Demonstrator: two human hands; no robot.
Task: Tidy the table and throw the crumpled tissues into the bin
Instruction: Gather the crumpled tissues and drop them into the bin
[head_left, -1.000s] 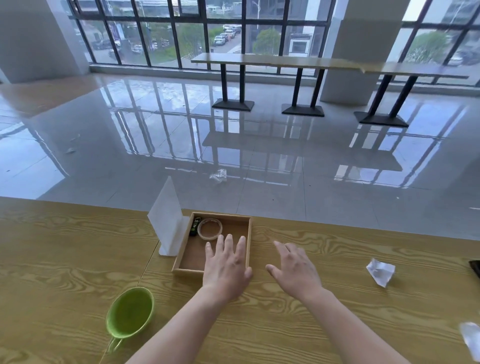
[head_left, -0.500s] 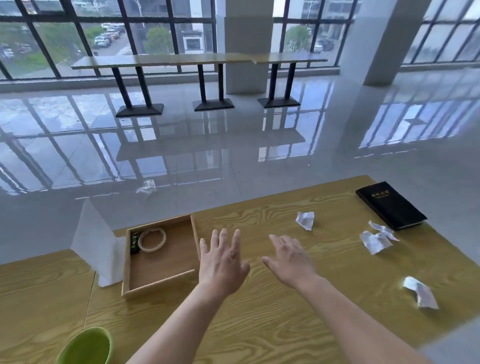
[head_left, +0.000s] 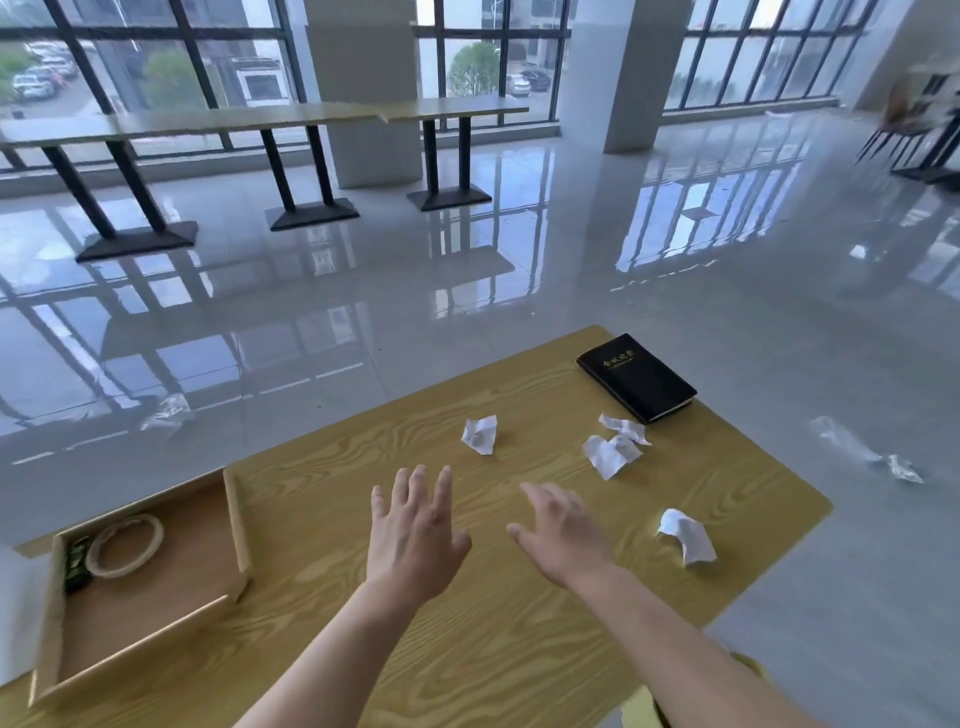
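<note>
Several crumpled white tissues lie on the wooden table (head_left: 519, 649): one tissue (head_left: 480, 434) beyond my hands, a pair of tissues (head_left: 613, 447) next to the black book (head_left: 636, 376), and one tissue (head_left: 685, 535) near the right edge. My left hand (head_left: 413, 530) hovers open, palm down, over the table's middle. My right hand (head_left: 563, 530) is open too, fingers spread, a short way left of the nearest tissue. Neither hand holds anything. No bin is in view.
A shallow wooden tray (head_left: 236, 525) at the left holds a roll of tape (head_left: 124, 545) and a small dark item. Clear plastic scraps (head_left: 862, 452) lie on the glossy floor to the right, another scrap (head_left: 166, 410) at the left. Long tables stand by the windows.
My view has swung to the right: the tray slid to the left edge, the green bowl left the view, and the book and tissues came in. Both hands stay open above the table.
</note>
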